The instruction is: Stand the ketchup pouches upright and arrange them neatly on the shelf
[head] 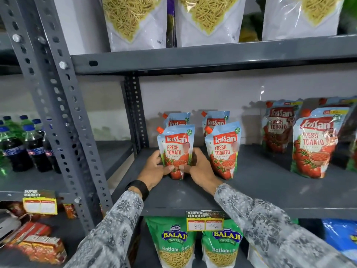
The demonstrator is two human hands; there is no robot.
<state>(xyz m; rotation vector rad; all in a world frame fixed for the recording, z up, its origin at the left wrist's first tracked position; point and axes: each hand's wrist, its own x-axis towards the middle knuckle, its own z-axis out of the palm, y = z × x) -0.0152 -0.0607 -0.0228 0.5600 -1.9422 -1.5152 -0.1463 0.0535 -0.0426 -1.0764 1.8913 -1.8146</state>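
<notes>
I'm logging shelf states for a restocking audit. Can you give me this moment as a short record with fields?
held pouch: front left ketchup pouch, upright
left hand: grips its left side
right hand: grips its right side
small pouches: four, two rows of two, upright
front right pouch: upright, untouched
large pouches: upright at right
shelf: grey metal
price tag: on front edge

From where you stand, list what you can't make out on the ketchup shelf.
Head view only:
- Rear small pouches: lower parts hidden by the front ones.
- Held pouch: base edges covered by left hand and right hand.
- Far-right pouches: cut off by the frame edge.
- Price tag: writing too small.
</notes>
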